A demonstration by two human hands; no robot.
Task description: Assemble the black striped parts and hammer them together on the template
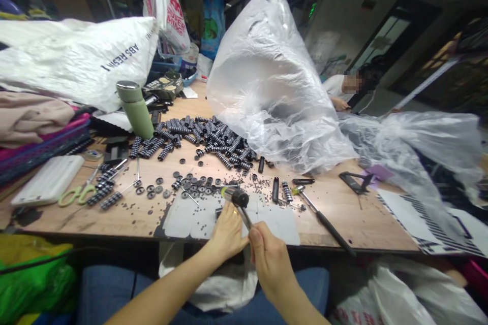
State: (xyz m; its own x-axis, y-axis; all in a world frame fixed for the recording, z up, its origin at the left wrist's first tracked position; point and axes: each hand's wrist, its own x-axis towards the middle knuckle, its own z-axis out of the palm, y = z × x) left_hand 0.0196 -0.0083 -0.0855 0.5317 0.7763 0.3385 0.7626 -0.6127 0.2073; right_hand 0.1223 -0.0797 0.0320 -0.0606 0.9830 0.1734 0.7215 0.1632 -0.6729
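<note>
My right hand (pixel 270 259) is wrapped round the handle of a small mallet (pixel 241 198) with a black striking face and a yellow-green end. The mallet head hangs just above my left hand (pixel 229 231) and hides its fingertips. My left hand rests on a pale grey mat (pixel 280 223) at the table's front edge, its fingers pressed together; what they hold cannot be made out. Near them lie black washer-like discs (pixel 196 185) and many tiny dark bits. Beyond is a heap of black-and-silver ribbed rollers (pixel 221 139).
A second mallet (pixel 324 221) lies to the right, near a black frame-like part (pixel 356 183). On the left are scissors (pixel 78 194), a white box (pixel 48 180) and a green flask (pixel 135 109). A large plastic bag (pixel 274 81) stands behind; another person (pixel 339 89) sits beyond it.
</note>
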